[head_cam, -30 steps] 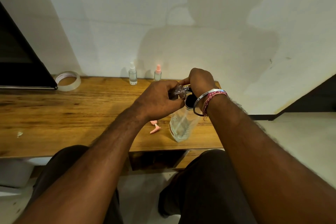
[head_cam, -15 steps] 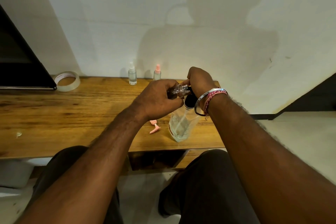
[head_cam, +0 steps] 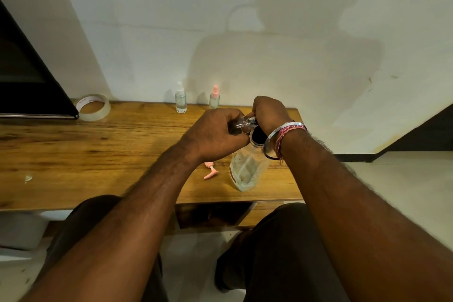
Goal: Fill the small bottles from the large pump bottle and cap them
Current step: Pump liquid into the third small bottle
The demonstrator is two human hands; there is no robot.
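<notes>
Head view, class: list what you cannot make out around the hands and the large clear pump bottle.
- Small clear bottle: body hidden inside the left hand; fill level unreadable.
- Pump head: covered by the right hand.
- Large clear pump bottle: label unreadable, too small.
- Black screen: cut by the left edge.

A: The table (head_cam: 98,154) under the hands looks like wood, grained, with a soft sheen.
B: And the large pump bottle (head_cam: 247,169) below them?
A: Clear, glossy plastic, with a black collar. The small bottle (head_cam: 241,126) between the hands is transparent too.
B: The tape roll (head_cam: 93,107) far left?
A: Translucent, shiny.
</notes>
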